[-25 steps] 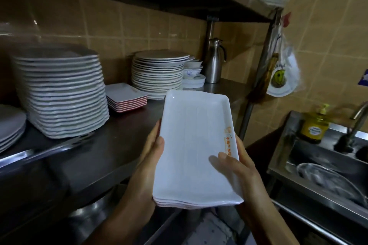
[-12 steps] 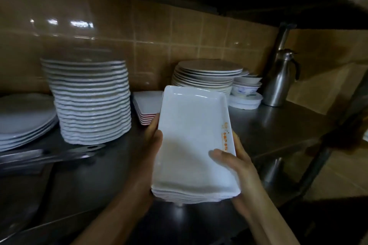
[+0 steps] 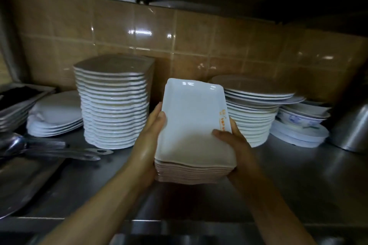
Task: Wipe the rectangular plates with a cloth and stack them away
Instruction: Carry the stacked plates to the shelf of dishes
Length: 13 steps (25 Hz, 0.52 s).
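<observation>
Holding a stack of rectangular plates [image 3: 194, 125] between both hands, the person has it just above the steel table [image 3: 298, 175], in the gap between a tall pile of wavy-edged plates [image 3: 113, 103] on the left and a pile of round plates [image 3: 253, 109] on the right. The left hand [image 3: 148, 137] grips the stack's left edge, thumb hooked over the top rim and fingers hidden beneath. The right hand [image 3: 231, 141] grips the right edge, thumb lying across the top plate beside an orange printed mark. No cloth is in view, and the top plate looks clean and dry, so wiping seems finished for these plates. What appears left is the last part: setting the stack down in that gap and letting go. Whether more plates wait elsewhere cannot be told. Ladles [image 3: 59, 149] lie on the table at left.
</observation>
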{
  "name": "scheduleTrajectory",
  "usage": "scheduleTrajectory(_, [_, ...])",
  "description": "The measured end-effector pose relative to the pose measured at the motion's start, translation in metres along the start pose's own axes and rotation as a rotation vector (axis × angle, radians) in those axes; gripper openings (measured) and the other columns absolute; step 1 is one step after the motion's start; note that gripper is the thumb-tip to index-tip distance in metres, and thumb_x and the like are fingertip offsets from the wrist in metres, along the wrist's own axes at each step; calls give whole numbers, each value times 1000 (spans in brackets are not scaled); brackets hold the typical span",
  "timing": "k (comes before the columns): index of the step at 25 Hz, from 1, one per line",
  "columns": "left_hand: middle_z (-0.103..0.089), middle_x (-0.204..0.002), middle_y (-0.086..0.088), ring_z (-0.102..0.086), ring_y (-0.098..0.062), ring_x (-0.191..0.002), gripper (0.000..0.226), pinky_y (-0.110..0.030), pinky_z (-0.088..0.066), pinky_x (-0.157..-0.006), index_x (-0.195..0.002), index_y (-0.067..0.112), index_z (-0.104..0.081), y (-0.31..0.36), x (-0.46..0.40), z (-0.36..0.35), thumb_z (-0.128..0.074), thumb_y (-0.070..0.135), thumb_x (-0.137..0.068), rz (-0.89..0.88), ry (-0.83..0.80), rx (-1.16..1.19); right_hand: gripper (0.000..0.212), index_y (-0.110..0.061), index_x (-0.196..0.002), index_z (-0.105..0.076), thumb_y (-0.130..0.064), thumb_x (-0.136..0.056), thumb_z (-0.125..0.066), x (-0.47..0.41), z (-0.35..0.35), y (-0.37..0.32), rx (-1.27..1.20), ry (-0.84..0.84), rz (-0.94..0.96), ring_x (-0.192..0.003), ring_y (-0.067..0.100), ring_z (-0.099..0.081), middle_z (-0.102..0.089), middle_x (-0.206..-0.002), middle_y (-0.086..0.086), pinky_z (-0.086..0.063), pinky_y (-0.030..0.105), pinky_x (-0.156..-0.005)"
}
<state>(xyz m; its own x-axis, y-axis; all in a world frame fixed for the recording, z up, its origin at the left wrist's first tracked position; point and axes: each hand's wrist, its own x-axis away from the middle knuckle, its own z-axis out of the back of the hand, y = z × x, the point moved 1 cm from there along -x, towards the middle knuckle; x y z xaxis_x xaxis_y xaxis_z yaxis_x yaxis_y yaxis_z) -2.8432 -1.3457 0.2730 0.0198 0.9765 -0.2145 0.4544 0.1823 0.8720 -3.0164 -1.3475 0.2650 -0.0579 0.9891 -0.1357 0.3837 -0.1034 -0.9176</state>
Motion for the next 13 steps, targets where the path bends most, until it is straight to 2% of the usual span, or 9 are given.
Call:
scheduleTrajectory(3, [-61,-128,0,-63,-18,-109,41,-30,-55,-85,-138,24,-43,5,-23,-1,-41,25,-97,16,-10,78,57,-25,-123,-57,-16,-68,-67,-26,-4,-4,-6,-79,-12,-88,22,-71,-71,-107,5,-57,30,-63])
scheduleTrajectory(6, [-57,-132,-7,-56,-26,-118,41,-40,-47,-97,-140,20,-40,5,-45,2,-37,20,-100,79,21,139,50,-21,-123,-56,-11,-75,-62,-50,-9,-8,-27,-149,-38,-93,28,-69,-69,-112,11,-57,34,-68])
scheduleTrajectory(10, [-59,-128,-12,-58,-31,-114,37,-42,-47,-95,-135,17,-47,2,-65,7,-36,17,-100,156,41,178,43,-15,-127,-53,-6,-85,-51,-73,-13,-7,-36,-147,-109,-99,35,-65,-66,-116,16,-54,41,-80])
scheduleTrajectory(13, [-60,-126,-13,-61,-29,-104,38,-41,-49,-90,-136,16,-47,-1,-73,12,-37,16,-99,194,58,189,41,-13,-127,-53,-7,-86,-51,-81,-13,-5,-21,-131,-153,-91,30,-69,-69,-111,15,-55,36,-71])
